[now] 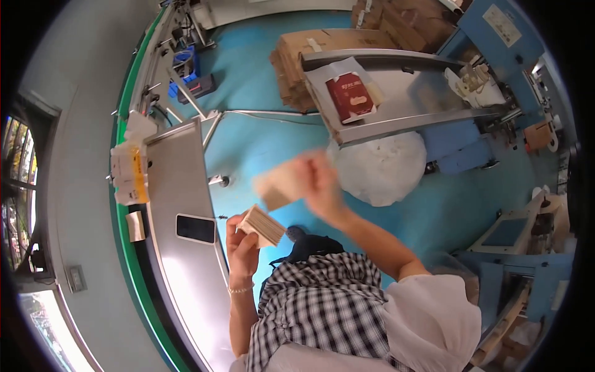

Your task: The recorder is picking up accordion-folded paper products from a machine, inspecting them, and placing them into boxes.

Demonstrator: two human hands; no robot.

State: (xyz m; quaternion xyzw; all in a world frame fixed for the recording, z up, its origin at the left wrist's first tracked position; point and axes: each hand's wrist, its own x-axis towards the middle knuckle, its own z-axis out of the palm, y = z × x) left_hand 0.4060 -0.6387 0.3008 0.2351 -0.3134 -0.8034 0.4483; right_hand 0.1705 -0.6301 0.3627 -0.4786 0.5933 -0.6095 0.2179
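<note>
My left hand (242,253) is wrapped round a stack of flat beige cardboard pieces (266,226), its layered edges facing up. Just beyond and to the right, my right hand (320,186) grips a single beige cardboard piece (277,186). That hand and its piece are smeared by motion, so the finger detail is lost. The single piece appears close above the stack; whether they touch I cannot tell.
A phone (196,229) lies on the metal table (176,167) at left. Ahead right, a metal tray (403,93) carries a red printed package (351,97). Under it sits a bulging white bag (379,173). Cardboard boxes (291,59) stand behind; a blue machine (496,266) is at right.
</note>
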